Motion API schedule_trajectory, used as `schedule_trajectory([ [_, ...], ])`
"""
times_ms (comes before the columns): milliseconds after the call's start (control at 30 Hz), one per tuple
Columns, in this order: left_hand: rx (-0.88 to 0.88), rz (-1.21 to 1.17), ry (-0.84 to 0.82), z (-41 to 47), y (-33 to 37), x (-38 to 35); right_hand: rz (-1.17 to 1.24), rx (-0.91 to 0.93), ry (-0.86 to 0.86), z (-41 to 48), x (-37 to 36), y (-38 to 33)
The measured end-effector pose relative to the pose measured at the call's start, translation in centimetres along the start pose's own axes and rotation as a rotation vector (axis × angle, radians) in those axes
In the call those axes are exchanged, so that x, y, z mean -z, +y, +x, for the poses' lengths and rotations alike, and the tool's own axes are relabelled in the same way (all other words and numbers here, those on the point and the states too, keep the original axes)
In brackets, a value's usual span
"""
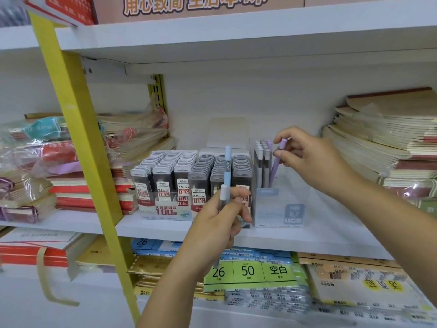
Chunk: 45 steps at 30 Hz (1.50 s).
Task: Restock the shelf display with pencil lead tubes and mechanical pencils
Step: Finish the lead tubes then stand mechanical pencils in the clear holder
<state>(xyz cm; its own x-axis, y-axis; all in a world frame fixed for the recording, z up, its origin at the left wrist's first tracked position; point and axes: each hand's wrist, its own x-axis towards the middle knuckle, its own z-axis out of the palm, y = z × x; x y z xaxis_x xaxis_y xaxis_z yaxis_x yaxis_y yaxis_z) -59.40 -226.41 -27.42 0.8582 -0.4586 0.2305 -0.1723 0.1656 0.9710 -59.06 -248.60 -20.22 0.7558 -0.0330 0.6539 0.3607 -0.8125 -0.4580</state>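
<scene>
As right grip (pixel 314 159) pinches purple pencil (pixel 275 166), clear box (pixel 279 209) right half open.

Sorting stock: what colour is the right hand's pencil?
The pencil is light purple; head view.

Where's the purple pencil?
Head view, right of centre: the right hand pinches the purple pencil, tip inside the clear box beside the grey pencils.

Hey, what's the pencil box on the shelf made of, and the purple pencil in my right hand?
The pencil box looks like clear, glossy plastic: you can see straight through its walls. The purple pencil is probably matte plastic: an even pastel colour with no shine.
</scene>
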Motion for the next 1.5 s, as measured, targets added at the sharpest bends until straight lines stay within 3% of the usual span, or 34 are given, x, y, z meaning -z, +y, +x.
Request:
schedule_trajectory([
  [233,0.001,-0.005,0.005,0.1,-0.1,0.2,-0.104,0.008,-0.025,0.4,-0.3,0.4],
  [567,0.002,-0.01,-0.013,0.0,-0.3,0.5,-0.162,0.039,0.096,1.2,-1.2,0.7],
  [733,0.009,-0.022,-0.02,0.0,-0.4,0.6,-0.387,0.101,0.033,1.3,-0.7,0.6],
  [933,0.024,-0.002,-0.056,-0.3,-0.3,0.5,-0.466,0.053,-0.008,1.2,-0.1,-0.2],
  [1000,0.022,-0.006,-0.07,-0.5,-0.2,0.5,-0.387,0.078,0.116,0.2,0.0,-1.1],
  [1067,0.023,0.0,-0.089,-0.5,-0.1,0.4,-0.111,0.039,0.167,-1.1,0.0,-2.7],
  [1200,0.034,0.044,-0.161,-0.6,-0.2,0.0,0.417,-0.117,-0.164,-2.8,-0.8,-6.4],
  [1300,0.034,0.079,-0.197,-0.8,-0.3,-0.2,0.502,-0.13,-0.271,-3.5,-1.5,-7.4],
  [1400,0.041,0.079,-0.182,-0.8,-0.4,-0.2,0.56,-0.132,-0.155,-3.5,-1.0,-7.0],
  [1500,0.034,0.1,-0.111,-0.7,-0.5,0.0,0.63,-0.118,0.155,-2.4,1.0,-5.7],
])
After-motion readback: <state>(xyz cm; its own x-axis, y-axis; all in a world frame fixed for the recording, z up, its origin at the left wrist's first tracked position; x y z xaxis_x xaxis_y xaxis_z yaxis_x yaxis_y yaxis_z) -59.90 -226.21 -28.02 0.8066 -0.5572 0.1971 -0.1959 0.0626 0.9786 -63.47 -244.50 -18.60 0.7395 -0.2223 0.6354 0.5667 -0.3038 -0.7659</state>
